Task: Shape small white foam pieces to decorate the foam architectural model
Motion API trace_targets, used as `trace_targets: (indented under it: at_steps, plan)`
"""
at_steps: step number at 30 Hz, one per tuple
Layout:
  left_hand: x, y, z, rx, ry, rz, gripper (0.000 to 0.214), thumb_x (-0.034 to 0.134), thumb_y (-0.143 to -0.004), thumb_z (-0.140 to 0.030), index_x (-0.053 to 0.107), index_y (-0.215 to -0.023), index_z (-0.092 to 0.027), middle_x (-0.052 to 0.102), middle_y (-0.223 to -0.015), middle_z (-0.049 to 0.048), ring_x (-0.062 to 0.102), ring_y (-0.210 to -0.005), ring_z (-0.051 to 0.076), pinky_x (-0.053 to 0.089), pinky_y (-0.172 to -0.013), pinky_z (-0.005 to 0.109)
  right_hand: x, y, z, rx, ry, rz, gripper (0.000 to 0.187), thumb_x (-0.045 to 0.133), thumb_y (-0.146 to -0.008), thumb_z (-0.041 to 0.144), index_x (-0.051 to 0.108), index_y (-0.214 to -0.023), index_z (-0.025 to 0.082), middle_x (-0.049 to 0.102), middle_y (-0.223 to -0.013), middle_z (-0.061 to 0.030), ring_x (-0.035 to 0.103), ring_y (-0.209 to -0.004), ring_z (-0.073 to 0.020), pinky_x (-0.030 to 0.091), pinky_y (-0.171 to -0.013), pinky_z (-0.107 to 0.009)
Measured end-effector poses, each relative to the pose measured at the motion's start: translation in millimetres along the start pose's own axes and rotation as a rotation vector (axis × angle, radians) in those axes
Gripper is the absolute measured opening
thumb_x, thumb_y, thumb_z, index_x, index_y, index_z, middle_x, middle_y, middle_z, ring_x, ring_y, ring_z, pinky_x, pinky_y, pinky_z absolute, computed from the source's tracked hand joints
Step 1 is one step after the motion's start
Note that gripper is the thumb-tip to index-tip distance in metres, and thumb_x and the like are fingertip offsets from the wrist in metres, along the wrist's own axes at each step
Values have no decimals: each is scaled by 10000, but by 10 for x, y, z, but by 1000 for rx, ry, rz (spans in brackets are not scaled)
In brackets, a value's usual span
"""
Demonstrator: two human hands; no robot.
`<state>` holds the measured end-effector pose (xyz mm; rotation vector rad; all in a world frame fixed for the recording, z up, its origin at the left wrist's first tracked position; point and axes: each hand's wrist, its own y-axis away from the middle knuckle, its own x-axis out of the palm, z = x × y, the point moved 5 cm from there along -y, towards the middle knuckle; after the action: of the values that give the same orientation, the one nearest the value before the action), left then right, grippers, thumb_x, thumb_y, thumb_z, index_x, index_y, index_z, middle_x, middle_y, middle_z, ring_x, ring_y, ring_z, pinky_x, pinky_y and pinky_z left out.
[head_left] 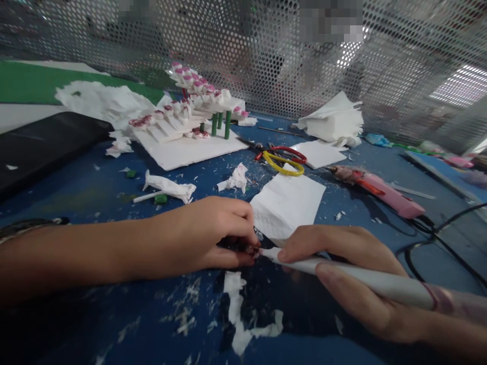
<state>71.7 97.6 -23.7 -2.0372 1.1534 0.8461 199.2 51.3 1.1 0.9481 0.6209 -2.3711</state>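
Observation:
My left hand (pixel 224 230) is closed, with the fingertips pinching a small dark reddish piece (pixel 251 249) low over the blue table. Most of that piece is hidden by the fingers. Held like a pencil in my right hand (pixel 353 274) is a white marker pen (pixel 365 279), its tapered tip pointing left and meeting the piece at my left fingertips. Just beyond both hands lies a white paper sheet (pixel 291 200). A torn strip of white paper (pixel 238 314) is stuck to the table on the near side.
Behind stand rows of white pieces with pink-red tops (pixel 186 101) on a white board (pixel 171 154). Red-and-yellow-handled scissors (pixel 283 170), a pink glue gun (pixel 380 192) with black cable, a tissue stack (pixel 335 121) and a black phone (pixel 53 147) lie around. A perforated metal screen (pixel 243 50) closes the back.

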Motion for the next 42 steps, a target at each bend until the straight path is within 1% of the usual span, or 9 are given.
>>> trace_targets:
  at_steps: [4, 8, 12, 18, 24, 32, 35, 40, 42]
  plan:
    - [8, 9, -23, 15, -54, -5, 87, 552, -748, -155, 630, -784, -147, 555, -745, 12, 510, -638, 68, 369, -576, 140, 18, -5, 7, -13, -2, 30, 218, 399, -735, 117, 548, -882, 175, 627, -727, -12, 579, -618, -83, 445, -548, -166]
    - [15, 21, -35, 13, -79, 1, 94, 531, -761, -156, 623, -775, -150, 555, -752, 15, 506, -636, 74, 366, -569, 147, -4, -18, 17, -44, -12, -7, 211, 403, -734, 104, 540, -882, 165, 619, -735, 1, 567, -622, -56, 432, -562, -138]
    - [14, 22, -32, 4, -74, 3, 92, 535, -757, -159, 621, -790, -152, 557, -769, 16, 510, -651, 78, 366, -571, 148, 19, -19, 8, -46, 5, 36, 222, 390, -743, 119, 538, -900, 169, 612, -735, -7, 569, -634, -71, 439, -574, -163]
    - [8, 10, -28, -28, -49, 8, 87, 535, -754, -157, 622, -758, -160, 564, -762, 12, 517, -657, 77, 368, -568, 140, 14, -10, 16, -92, 21, 4, 242, 389, -729, 111, 535, -909, 178, 619, -754, -19, 577, -649, -78, 450, -595, -169]
    - [7, 6, -18, -41, -40, -10, 74, 551, -743, -170, 625, -748, -160, 567, -748, 3, 517, -638, 64, 364, -561, 132, 23, -3, 10, -72, 63, 25, 230, 379, -734, 121, 513, -906, 198, 613, -732, -10, 578, -622, -83, 451, -559, -176]
    - [8, -9, -14, -54, -19, -16, 61, 553, -735, -178, 610, -729, -159, 568, -721, -4, 517, -626, 61, 366, -559, 129, 20, -10, 19, -59, 27, 24, 230, 376, -734, 118, 519, -900, 186, 605, -749, -5, 562, -631, -64, 436, -577, -156]
    - [6, -10, -14, -69, -16, -15, 57, 553, -725, -168, 608, -734, -159, 566, -723, -6, 516, -631, 63, 366, -561, 134, 21, -14, 22, -63, 38, 45, 229, 393, -723, 116, 527, -898, 179, 597, -743, 4, 552, -629, -53, 433, -586, -141]
    - [14, 4, -3, -78, 3, -12, 56, 545, -730, -161, 600, -728, -170, 561, -734, -12, 515, -647, 60, 364, -573, 128, -8, 3, 20, -84, 61, -13, 219, 383, -730, 119, 522, -887, 181, 595, -709, 12, 542, -585, -50, 416, -532, -137]
    - [15, 9, 1, -68, 3, -25, 57, 545, -729, -158, 599, -734, -173, 563, -739, -11, 515, -654, 64, 364, -572, 132, 1, 8, 34, -101, 72, -5, 233, 390, -718, 120, 516, -901, 188, 600, -723, 10, 548, -592, -55, 423, -542, -142]
